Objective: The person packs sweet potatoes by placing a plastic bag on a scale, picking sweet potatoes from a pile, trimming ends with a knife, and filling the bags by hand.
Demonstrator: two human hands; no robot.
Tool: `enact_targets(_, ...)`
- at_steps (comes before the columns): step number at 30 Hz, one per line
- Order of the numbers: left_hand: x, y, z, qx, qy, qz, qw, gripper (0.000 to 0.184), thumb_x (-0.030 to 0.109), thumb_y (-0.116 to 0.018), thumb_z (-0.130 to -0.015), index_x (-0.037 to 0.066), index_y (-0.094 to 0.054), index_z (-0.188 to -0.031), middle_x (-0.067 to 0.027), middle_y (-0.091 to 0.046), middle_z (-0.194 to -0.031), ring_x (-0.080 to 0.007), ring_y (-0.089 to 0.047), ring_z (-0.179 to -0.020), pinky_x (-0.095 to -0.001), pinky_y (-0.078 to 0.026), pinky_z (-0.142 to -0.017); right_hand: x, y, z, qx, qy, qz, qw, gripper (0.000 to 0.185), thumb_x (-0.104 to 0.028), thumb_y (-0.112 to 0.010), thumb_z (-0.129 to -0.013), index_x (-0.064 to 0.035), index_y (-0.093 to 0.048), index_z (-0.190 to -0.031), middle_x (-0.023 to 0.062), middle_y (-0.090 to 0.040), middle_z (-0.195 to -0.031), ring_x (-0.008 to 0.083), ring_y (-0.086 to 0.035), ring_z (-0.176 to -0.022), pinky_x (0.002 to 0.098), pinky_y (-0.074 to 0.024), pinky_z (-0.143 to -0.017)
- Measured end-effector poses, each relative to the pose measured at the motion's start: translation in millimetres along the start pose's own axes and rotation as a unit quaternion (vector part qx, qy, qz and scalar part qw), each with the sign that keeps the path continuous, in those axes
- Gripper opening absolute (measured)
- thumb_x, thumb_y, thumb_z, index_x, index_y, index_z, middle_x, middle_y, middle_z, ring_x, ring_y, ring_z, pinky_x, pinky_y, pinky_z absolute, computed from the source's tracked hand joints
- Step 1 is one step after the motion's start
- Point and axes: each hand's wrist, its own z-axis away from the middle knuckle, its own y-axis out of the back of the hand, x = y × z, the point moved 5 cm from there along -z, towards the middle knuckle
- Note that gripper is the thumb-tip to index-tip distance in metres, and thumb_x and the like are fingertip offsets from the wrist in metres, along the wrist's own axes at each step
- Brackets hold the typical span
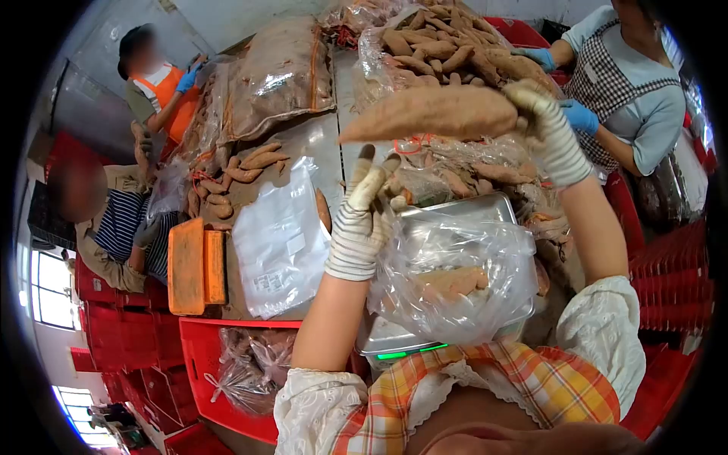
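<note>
My right hand (547, 129), in a white striped glove, grips one end of a large, long sweet potato (436, 114), blurred by motion and raised above the scale. My left hand (362, 216), gloved alike with dark fingertips, points upward below the tuber's other end, its fingers apart. A clear plastic bag (394, 277) lies close against the left hand's side; whether any finger touches it, I cannot tell. Inside that bag another sweet potato (455, 282) rests on the metal pan of a scale (485, 208), whose green display shows at the front.
White plastic bags (280, 243) lie left of my left arm, beside an orange box (196, 265). Heaped sweet potatoes (447, 45) and a full sack (280, 68) stand farther back. A red crate (201, 379) holds bagged produce. Co-workers stand at both sides.
</note>
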Motion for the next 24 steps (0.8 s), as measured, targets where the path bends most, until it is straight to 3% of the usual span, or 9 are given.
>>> enact_targets(3, 7, 4, 5, -0.022, -0.039, 0.009, 0.999, 0.045, 0.02, -0.058, -0.089, 0.015, -0.041, -0.131, -0.0069, -0.056, -0.113, -0.0112, -0.056, -0.08, -0.0235, -0.046, -0.065, 42, 1, 20, -0.011, -0.064, -0.099, 0.993, 0.012, -0.015, -0.06, -0.082, -0.0045, -0.06, -0.088, 0.0035, -0.061, -0.08, 0.0092, -0.059, -0.067, 0.0232, -0.0537, -0.061)
enact_targets(6, 7, 19, 15, 0.091, -0.078, -0.037, 0.992, 0.027, 0.019, -0.057, -0.09, 0.014, -0.051, -0.116, -0.002, -0.06, -0.099, -0.0106, -0.057, -0.076, -0.0241, -0.047, -0.06, 61, -7, 37, 0.051, -0.135, -0.125, 0.982, 0.008, -0.01, -0.058, -0.083, -0.0035, -0.061, -0.087, 0.003, -0.061, -0.08, 0.0084, -0.059, -0.065, 0.0228, -0.0535, -0.06)
enact_targets(11, 14, 12, 29, 0.133, -0.13, -0.089, 0.978, 0.028, 0.013, -0.058, -0.088, 0.007, -0.049, -0.115, -0.004, -0.056, -0.096, -0.0124, -0.057, -0.078, -0.0241, -0.048, -0.058, 103, 9, 31, -0.027, -0.183, -0.208, 0.96, 0.012, -0.007, -0.057, -0.083, -0.0011, -0.061, -0.092, 0.0047, -0.062, -0.082, 0.011, -0.061, -0.068, 0.0256, -0.0539, -0.063)
enact_targets(13, 16, 9, 31, 0.125, -0.164, -0.115, 0.972, 0.026, 0.012, -0.057, -0.089, 0.006, -0.05, -0.113, -0.0047, -0.056, -0.097, -0.0127, -0.058, -0.079, -0.0241, -0.049, -0.059, 107, 3, 30, 0.029, -0.178, -0.165, 0.97, 0.013, -0.007, -0.056, -0.083, -0.0002, -0.061, -0.092, 0.0051, -0.062, -0.082, 0.0125, -0.061, -0.069, 0.0264, -0.0535, -0.066)
enact_targets(18, 15, 0, 35, 0.101, -0.18, -0.171, 0.963, 0.029, 0.012, -0.054, -0.091, 0.008, -0.05, -0.12, -0.0045, -0.06, -0.104, -0.0157, -0.061, -0.087, -0.024, -0.052, -0.063, 114, 8, 27, 0.001, -0.143, -0.128, 0.981, 0.015, -0.009, -0.055, -0.083, -0.0043, -0.059, -0.097, 0.0064, -0.062, -0.089, 0.0153, -0.061, -0.082, 0.0294, -0.0532, -0.072)
enact_targets(20, 12, -3, 35, 0.097, -0.181, -0.129, 0.97, 0.037, 0.01, -0.054, -0.09, 0.006, -0.047, -0.126, -0.0073, -0.059, -0.11, -0.019, -0.06, -0.095, -0.0288, -0.053, -0.073, 114, 9, 24, -0.004, -0.097, -0.078, 0.992, 0.021, -0.009, -0.057, -0.082, -0.004, -0.057, -0.102, 0.0092, -0.061, -0.097, 0.0181, -0.061, -0.091, 0.0307, -0.0515, -0.08)
enact_targets(24, 11, -14, 37, 0.051, -0.174, -0.13, 0.975, 0.045, 0.008, -0.054, -0.088, 0.004, -0.041, -0.131, -0.0098, -0.054, -0.117, -0.0207, -0.056, -0.105, -0.0339, -0.049, -0.088, 106, -4, 30, 0.018, -0.083, -0.096, 0.992, 0.023, -0.007, -0.058, -0.082, -0.0046, -0.053, -0.104, 0.0075, -0.059, -0.098, 0.0148, -0.059, -0.089, 0.0279, -0.0503, -0.081)
